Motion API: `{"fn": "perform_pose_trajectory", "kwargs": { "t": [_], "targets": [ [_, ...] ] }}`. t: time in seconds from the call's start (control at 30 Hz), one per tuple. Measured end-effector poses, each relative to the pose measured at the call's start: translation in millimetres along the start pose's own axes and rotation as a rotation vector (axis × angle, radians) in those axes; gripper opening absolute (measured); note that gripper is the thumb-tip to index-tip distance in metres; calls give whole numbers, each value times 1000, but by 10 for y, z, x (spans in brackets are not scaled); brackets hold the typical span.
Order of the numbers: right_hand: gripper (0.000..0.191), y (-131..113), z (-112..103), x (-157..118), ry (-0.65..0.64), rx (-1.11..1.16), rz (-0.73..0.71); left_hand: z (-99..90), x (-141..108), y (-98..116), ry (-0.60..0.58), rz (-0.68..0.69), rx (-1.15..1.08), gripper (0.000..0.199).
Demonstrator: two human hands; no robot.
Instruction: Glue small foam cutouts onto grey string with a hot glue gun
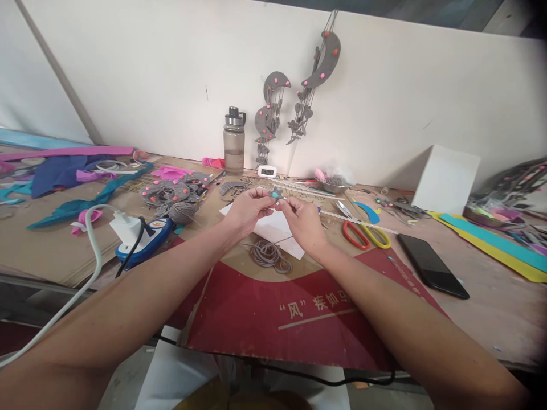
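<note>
Between my two hands is a small grey felt-like shape with a teal bead or dot (pixel 277 193), held up over the work surface. My left hand (pixel 251 212) pinches it from the left with thumb and forefinger. From the right, the fingers of my right hand (pixel 304 223) close at its edge, and a thin strand seems to run from there. Below the hands lies a loose bundle of grey cord (pixel 268 256). A white sheet of paper (pixel 294 246) is partly hidden beneath the hands.
Scissors with red and yellow handles (pixel 376 236) and a black phone (pixel 431 265) lie at right. A blue power strip (pixel 145 245) with a white charger (pixel 123 228) sits left, near grey pieces with pink dots (pixel 171 193). Behind stands a bottle (pixel 234 148); grey moon hangings (pixel 331 57) hang on the wall.
</note>
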State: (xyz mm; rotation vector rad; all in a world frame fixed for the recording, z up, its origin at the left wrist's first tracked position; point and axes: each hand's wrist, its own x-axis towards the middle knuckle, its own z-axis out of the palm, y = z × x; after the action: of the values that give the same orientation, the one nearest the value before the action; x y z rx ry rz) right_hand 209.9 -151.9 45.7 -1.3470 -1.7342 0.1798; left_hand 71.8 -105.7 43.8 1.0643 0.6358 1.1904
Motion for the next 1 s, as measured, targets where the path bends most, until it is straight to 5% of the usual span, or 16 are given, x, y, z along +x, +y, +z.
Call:
{"fn": "perform_pose_trajectory", "kwargs": {
  "t": [0.67,1.0],
  "targets": [
    [29,33,31,-4,42,-48,1,13,-19,-33,35,40,49,28],
    [30,27,11,-9,67,-7,19,2,-37,-43,-32,218,212,23]
  ]
}}
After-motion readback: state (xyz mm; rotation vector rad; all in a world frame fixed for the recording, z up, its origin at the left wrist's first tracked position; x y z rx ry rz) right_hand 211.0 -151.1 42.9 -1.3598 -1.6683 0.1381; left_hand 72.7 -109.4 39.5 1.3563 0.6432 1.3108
